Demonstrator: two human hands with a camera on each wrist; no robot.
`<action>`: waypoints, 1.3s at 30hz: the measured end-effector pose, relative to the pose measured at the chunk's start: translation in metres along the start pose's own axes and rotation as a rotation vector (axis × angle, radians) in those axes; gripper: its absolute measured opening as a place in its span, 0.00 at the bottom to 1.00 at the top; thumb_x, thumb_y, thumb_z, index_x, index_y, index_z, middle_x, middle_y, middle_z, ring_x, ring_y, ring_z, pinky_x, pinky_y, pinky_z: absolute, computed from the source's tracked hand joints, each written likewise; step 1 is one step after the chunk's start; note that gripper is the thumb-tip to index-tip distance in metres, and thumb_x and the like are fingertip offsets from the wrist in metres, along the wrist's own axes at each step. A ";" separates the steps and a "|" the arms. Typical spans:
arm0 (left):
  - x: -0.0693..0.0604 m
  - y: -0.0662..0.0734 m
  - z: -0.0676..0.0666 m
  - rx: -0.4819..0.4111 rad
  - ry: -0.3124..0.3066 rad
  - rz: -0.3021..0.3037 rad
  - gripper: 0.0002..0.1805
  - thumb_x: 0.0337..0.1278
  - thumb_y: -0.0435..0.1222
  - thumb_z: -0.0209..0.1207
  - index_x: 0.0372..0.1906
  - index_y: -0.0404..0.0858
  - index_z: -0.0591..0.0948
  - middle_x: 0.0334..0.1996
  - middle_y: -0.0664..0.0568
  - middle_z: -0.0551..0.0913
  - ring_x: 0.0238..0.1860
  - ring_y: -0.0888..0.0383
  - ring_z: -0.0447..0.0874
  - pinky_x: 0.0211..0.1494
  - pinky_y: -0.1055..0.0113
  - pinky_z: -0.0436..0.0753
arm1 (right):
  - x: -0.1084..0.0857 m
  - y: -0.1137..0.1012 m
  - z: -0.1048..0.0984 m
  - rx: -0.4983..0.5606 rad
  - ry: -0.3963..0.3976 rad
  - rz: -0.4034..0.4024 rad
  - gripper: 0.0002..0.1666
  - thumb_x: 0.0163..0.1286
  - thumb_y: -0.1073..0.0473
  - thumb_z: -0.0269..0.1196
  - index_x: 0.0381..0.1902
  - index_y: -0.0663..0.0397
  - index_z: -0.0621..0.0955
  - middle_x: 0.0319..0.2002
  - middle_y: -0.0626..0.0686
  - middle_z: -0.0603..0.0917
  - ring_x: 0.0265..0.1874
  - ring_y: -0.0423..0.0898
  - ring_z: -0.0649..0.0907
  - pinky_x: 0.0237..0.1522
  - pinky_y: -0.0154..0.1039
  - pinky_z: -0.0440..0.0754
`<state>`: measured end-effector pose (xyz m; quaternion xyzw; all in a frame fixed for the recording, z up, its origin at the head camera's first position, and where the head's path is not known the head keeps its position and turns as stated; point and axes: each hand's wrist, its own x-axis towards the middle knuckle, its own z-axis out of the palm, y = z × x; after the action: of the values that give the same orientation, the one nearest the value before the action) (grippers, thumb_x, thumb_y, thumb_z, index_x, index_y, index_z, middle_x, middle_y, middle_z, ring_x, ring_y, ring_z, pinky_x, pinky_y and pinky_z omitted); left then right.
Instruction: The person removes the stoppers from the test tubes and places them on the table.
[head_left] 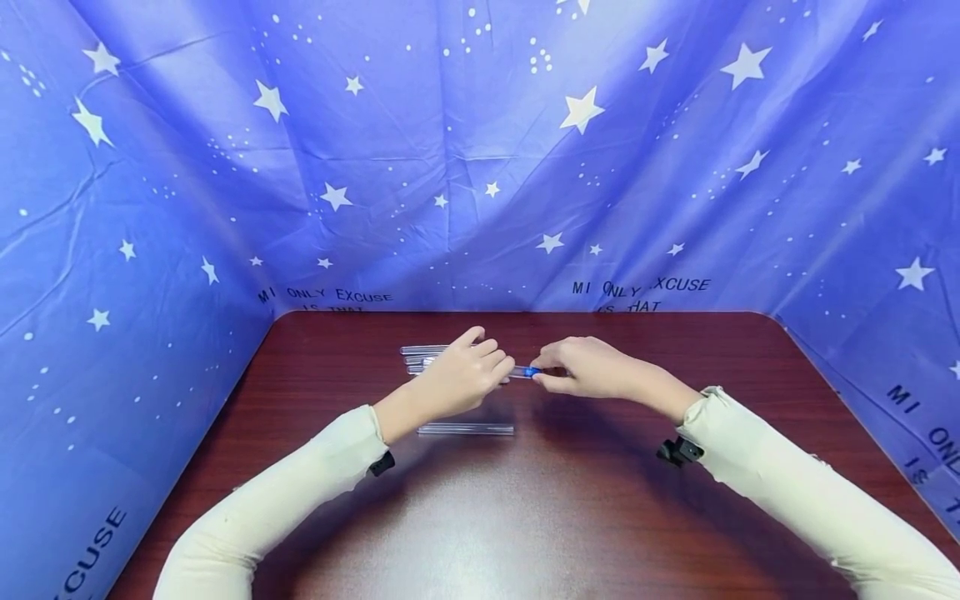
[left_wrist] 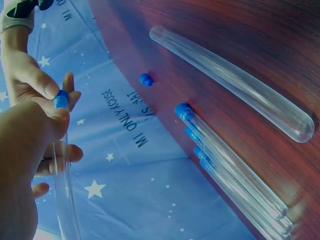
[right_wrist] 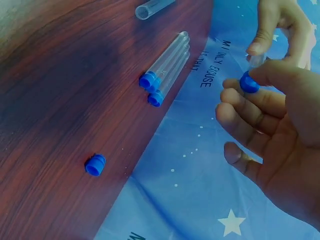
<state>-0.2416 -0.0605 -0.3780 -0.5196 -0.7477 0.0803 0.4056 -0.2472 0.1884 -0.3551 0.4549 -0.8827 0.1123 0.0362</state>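
My left hand [head_left: 467,372] [left_wrist: 25,145] grips a clear tube [left_wrist: 65,200] just below its mouth. At that mouth is a blue cap [left_wrist: 61,99] [right_wrist: 249,82], which my right hand [head_left: 592,367] [right_wrist: 300,115] pinches between thumb and forefinger. The cap and tube end meet; how deep the cap sits cannot be told. Both hands are raised over the far part of the table. Beside them, several capped tubes [left_wrist: 235,165] [right_wrist: 167,62] lie side by side on the table, partly hidden behind my left hand in the head view.
An uncapped clear tube [head_left: 465,429] [left_wrist: 230,82] [right_wrist: 155,9] lies on the dark red table [head_left: 480,517], nearer me than the capped ones. A loose blue cap [left_wrist: 146,79] [right_wrist: 95,165] rests on the table. A blue star-printed curtain [head_left: 450,167] stands around the table's back and sides.
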 end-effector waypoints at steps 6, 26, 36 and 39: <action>0.001 -0.001 0.000 -0.002 -0.020 -0.011 0.09 0.64 0.44 0.63 0.34 0.44 0.78 0.28 0.58 0.84 0.34 0.58 0.80 0.54 0.58 0.77 | -0.003 -0.006 0.009 -0.250 0.196 -0.132 0.06 0.64 0.55 0.67 0.32 0.51 0.86 0.24 0.47 0.78 0.22 0.41 0.74 0.27 0.37 0.70; -0.007 -0.001 0.002 -0.002 -0.024 -0.032 0.07 0.66 0.40 0.58 0.42 0.42 0.80 0.33 0.58 0.86 0.39 0.56 0.79 0.56 0.56 0.77 | -0.001 0.001 0.030 -0.458 0.465 -0.289 0.09 0.66 0.56 0.56 0.27 0.54 0.73 0.22 0.47 0.72 0.23 0.46 0.71 0.30 0.39 0.68; -0.001 -0.002 0.001 -0.047 -0.030 -0.062 0.03 0.62 0.35 0.59 0.38 0.41 0.77 0.28 0.57 0.83 0.35 0.56 0.78 0.48 0.61 0.75 | -0.002 0.002 0.032 -0.512 0.489 -0.323 0.10 0.69 0.57 0.55 0.29 0.56 0.74 0.23 0.49 0.72 0.24 0.48 0.71 0.31 0.39 0.69; 0.000 -0.002 0.002 -0.070 -0.039 -0.080 0.04 0.58 0.32 0.60 0.38 0.41 0.77 0.29 0.57 0.83 0.34 0.56 0.78 0.46 0.61 0.75 | -0.002 0.002 0.031 -0.532 0.476 -0.317 0.10 0.67 0.57 0.57 0.30 0.57 0.74 0.24 0.50 0.73 0.25 0.49 0.72 0.32 0.40 0.70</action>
<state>-0.2446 -0.0609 -0.3782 -0.5015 -0.7780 0.0479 0.3754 -0.2464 0.1837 -0.3858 0.5217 -0.7666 -0.0250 0.3735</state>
